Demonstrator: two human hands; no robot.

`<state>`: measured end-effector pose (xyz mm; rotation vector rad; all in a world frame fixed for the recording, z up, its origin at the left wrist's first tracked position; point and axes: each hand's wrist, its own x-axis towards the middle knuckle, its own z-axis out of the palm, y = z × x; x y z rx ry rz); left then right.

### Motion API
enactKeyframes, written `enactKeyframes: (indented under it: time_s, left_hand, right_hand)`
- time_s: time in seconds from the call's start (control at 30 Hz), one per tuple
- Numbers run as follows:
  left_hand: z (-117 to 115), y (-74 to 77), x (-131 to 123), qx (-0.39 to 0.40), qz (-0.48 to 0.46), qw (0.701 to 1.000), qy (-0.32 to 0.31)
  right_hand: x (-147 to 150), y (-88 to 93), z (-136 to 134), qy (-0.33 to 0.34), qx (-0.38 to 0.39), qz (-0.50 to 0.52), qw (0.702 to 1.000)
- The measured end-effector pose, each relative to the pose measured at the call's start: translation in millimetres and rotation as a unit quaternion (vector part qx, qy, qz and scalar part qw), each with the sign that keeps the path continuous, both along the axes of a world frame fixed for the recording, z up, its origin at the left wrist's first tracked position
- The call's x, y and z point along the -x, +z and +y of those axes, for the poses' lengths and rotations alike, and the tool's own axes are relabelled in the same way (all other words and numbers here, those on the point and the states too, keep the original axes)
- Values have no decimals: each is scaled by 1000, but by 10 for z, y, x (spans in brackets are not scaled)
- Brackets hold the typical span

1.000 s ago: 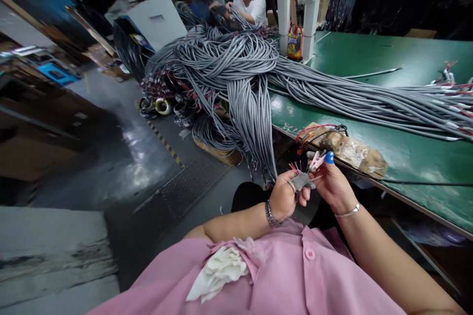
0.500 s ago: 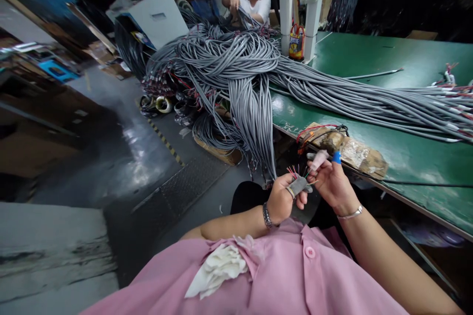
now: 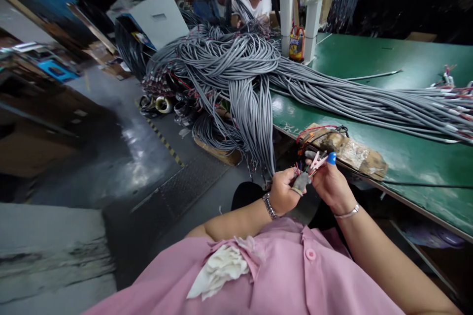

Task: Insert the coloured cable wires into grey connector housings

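My left hand (image 3: 286, 192) is closed around a bunch of thin coloured wires (image 3: 298, 168), whose ends fan out above the fingers. A grey cover sits on its thumb. Close beside it on the right, my right hand (image 3: 330, 184) pinches a small pink clip (image 3: 318, 161) that looks like a clothespin. The jaws of the clip point at the wires; whether they touch a wire is too small to tell. A blue cover (image 3: 331, 158) is on one fingertip of the right hand, and a grey one on another.
A large heap of grey cables (image 3: 229, 54) hangs over the near edge of the green table (image 3: 406, 157). A taped wooden block (image 3: 364, 157) with wires lies at that edge. Behind the heap, a person (image 3: 258, 5) handles cables. A white post (image 3: 286, 5) rises beyond.
The pink clip, blurred before, has turned and shows clearly. My left hand has shifted slightly right, closer to the right hand. The person opposite has raised a hand with cables.
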<state>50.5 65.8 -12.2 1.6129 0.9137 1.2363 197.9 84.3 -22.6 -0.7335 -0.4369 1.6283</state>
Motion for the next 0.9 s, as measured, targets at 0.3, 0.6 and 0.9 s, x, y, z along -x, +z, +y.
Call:
enactKeyframes:
  time_s: [0.3, 0.6, 0.9]
  left_hand:
    - [28, -34, -10, -15, 63, 998, 13]
    - [-50, -42, 48, 44, 41, 998, -3]
    - [-149, -45, 117, 22, 97, 993, -55]
  right_hand:
    - [66, 39, 52, -56, 31, 32, 997]
    - [-117, -21, -101, 104, 6, -37, 994]
    - [-225, 11, -235, 138, -85, -229, 960]
